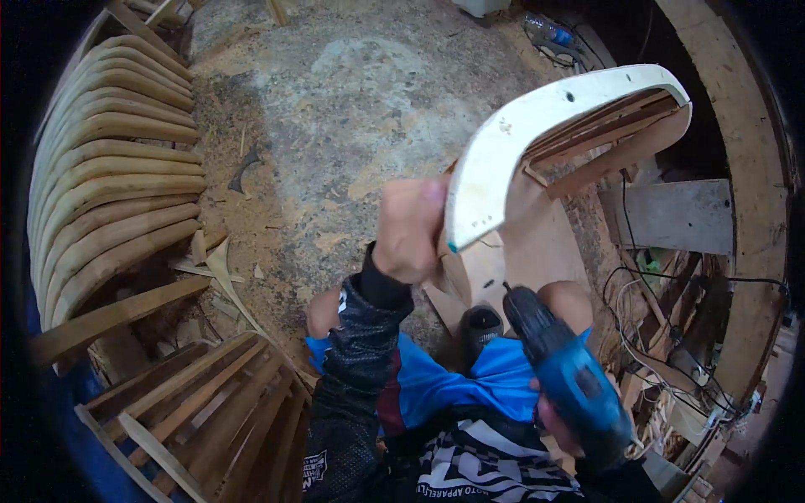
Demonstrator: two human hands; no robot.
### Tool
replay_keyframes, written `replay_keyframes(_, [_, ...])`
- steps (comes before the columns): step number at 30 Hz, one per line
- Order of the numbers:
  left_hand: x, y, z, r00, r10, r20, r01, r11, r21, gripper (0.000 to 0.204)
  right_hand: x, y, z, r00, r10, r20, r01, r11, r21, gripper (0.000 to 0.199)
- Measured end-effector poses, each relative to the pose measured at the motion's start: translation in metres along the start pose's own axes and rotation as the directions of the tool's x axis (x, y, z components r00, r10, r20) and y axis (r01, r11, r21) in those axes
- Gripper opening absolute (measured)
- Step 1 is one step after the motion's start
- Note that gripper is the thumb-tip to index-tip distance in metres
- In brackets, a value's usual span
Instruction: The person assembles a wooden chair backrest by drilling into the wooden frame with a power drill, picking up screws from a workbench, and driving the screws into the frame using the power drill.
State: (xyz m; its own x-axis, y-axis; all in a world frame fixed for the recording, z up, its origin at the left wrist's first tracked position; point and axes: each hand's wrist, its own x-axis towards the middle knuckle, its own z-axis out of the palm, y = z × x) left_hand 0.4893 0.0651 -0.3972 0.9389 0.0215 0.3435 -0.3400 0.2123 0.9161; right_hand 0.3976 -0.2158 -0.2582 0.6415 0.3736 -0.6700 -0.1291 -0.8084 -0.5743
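Note:
A curved wooden piece (530,237) stands between my knees, with a white curved board (495,159) along its upper edge. Dark spots and small holes mark the white board, and its near end has a green corner. My left hand (409,228) is closed round the left side of the wooden piece, beside that near end; its fingertips are partly hidden. In my right hand (560,429) is a blue and black cordless drill (579,381). The drill's nose points up and left, its thin bit close to a dark hole in the wood. Whether the bit touches cannot be made out.
Several curved wooden slats (126,159) are stacked at the left. A slatted wooden frame (210,411) lies at the lower left. Black cables (637,335) tangle at the right beside wood scraps. A plastic bottle (549,32) lies at the far right, and sawdust covers the concrete floor (335,109).

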Motion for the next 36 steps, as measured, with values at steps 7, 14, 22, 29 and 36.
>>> replay_keyframes(7, [-0.019, 0.066, 0.035, 0.923, 0.195, -0.33, -0.134, 0.97, 0.201, 0.057, 0.107, -0.015, 0.002, 0.922, -0.056, -0.383, 0.321, 0.665, 0.674, 0.021])
replay_keyframes(14, [-0.017, 0.062, 0.055, 0.892, 0.23, -0.389, -0.054, 0.909, 0.414, 0.063, 0.152, 0.019, 0.028, 0.976, 0.188, -0.107, 0.057, 0.253, 0.966, 0.009])
replay_keyframes(22, [-0.04, 0.058, 0.047, 0.879, 0.186, -0.438, -0.005, 0.924, 0.384, 0.067, 0.117, 0.008, 0.071, 0.942, -0.216, -0.257, 0.319, 0.332, 0.888, 0.02])
replay_keyframes(29, [-0.034, 0.065, 0.055, 0.888, 0.166, -0.43, 0.017, 0.92, 0.391, 0.059, 0.102, 0.009, 0.061, 0.914, -0.209, -0.349, 0.405, 0.377, 0.833, 0.034])
replay_keyframes(36, [-0.038, 0.069, 0.058, 0.871, 0.091, -0.483, 0.024, 0.974, 0.225, 0.067, 0.092, 0.01, 0.074, 0.854, -0.173, -0.49, 0.518, 0.369, 0.772, 0.018])
